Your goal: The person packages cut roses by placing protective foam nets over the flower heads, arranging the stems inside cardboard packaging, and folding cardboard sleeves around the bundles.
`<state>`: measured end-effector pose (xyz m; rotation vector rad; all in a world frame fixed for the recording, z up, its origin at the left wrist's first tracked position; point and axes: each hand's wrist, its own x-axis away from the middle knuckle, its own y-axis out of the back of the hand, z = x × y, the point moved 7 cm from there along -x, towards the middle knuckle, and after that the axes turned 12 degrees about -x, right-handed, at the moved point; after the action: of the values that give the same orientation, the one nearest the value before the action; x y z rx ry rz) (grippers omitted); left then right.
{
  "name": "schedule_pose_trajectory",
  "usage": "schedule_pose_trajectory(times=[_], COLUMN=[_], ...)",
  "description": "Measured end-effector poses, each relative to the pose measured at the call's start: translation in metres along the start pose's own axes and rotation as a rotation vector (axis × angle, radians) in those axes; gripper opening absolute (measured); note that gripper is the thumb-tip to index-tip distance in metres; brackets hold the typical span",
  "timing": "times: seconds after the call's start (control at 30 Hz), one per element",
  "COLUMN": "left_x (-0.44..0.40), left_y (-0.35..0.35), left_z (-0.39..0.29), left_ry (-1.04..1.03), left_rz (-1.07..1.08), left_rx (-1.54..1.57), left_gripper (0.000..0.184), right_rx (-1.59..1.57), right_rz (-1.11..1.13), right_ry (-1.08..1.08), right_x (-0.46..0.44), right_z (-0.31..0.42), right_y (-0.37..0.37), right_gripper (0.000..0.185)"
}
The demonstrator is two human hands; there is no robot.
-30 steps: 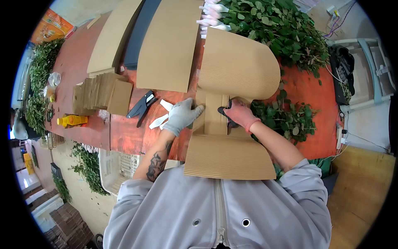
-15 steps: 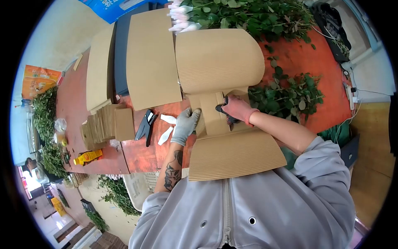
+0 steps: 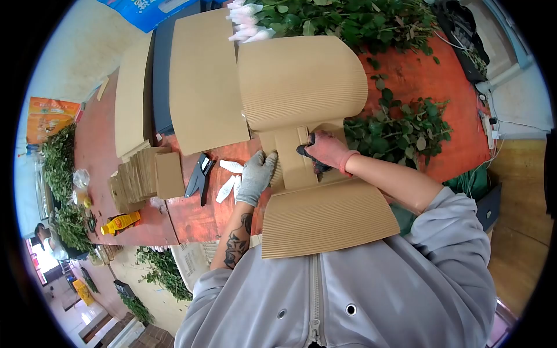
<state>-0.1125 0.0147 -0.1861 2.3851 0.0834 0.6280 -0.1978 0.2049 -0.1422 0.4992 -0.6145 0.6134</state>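
Observation:
A ribbed cardboard wrapper (image 3: 304,81) lies in front of me, its wide flaps at top and bottom joined by a narrower middle. My left hand (image 3: 256,177), in a grey glove, grips the left edge of that middle part. My right hand (image 3: 328,152), in a red and black glove, is closed at the right side of the middle, around a dark object too hidden to name. To the left of my left hand are white paper-like pieces (image 3: 227,187) and a black stapler (image 3: 200,178).
Cardboard sheets (image 3: 203,81) and a stack of small cardboard pieces (image 3: 136,178) lie left. Also there is a yellow bottle (image 3: 120,223). Leafy stems (image 3: 400,130) lie right, with wrapped flowers (image 3: 249,22) at the top. Another person (image 3: 52,242) is far left.
The view has swung, so the table appears shifted and turned. Both hands stay at the wrapper's middle, with little change in their hold on it.

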Motion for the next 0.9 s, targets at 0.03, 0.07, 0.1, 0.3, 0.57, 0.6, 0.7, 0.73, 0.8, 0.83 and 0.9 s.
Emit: schedule_pose_trajectory(times=[0.03,0.07,0.1,0.3,0.57,0.6,0.7,0.73,0.8,0.83,0.9], left_x=[0.002,0.007,0.013,0.031,0.035,0.034,0.035,0.036,0.036,0.036,0.037], left_y=[0.002,0.004,0.005,0.016,0.017,0.015,0.016,0.016,0.016,0.016,0.016], left_z=[-0.002,-0.007,-0.016,-0.049,-0.051,-0.049,-0.049,-0.048,-0.049,-0.05,-0.05], left_ry=[0.035,0.034,-0.011,-0.118,-0.022,-0.022,-0.071,-0.054,-0.038,-0.04,-0.045], left_rz=[0.014,0.015,0.036,-0.003,-0.005,-0.004,-0.033,-0.02,-0.009,-0.024,-0.041], left_rx=[-0.074,-0.073,0.061,-0.125,-0.345,-0.347,-0.299,-0.294,-0.291,-0.288,-0.286], left_gripper=[0.043,0.043,0.047,0.069,0.066,0.066,0.063,0.062,0.061,0.061,0.06], right_rx=[0.069,0.139,0.141,0.147,0.181,0.18,0.357,0.383,0.408,0.401,0.394], right_rz=[-0.005,-0.011,-0.014,0.005,0.026,0.026,-0.114,-0.104,-0.095,-0.036,0.022], right_ry=[0.008,0.017,0.02,0.036,0.032,0.032,0.211,0.215,0.221,0.141,0.062], right_x=[0.004,0.006,0.005,0.011,0.016,0.012,0.007,0.009,0.012,0.014,0.014], right_z=[0.004,0.007,0.006,0.018,0.023,0.016,0.016,0.019,0.026,0.028,0.024], right_y=[0.001,0.001,0.001,0.002,0.001,-0.002,-0.001,-0.001,0.0,-0.001,-0.003], right_gripper=[0.035,0.044,0.044,0.041,0.043,0.043,0.045,0.046,0.046,0.047,0.047])
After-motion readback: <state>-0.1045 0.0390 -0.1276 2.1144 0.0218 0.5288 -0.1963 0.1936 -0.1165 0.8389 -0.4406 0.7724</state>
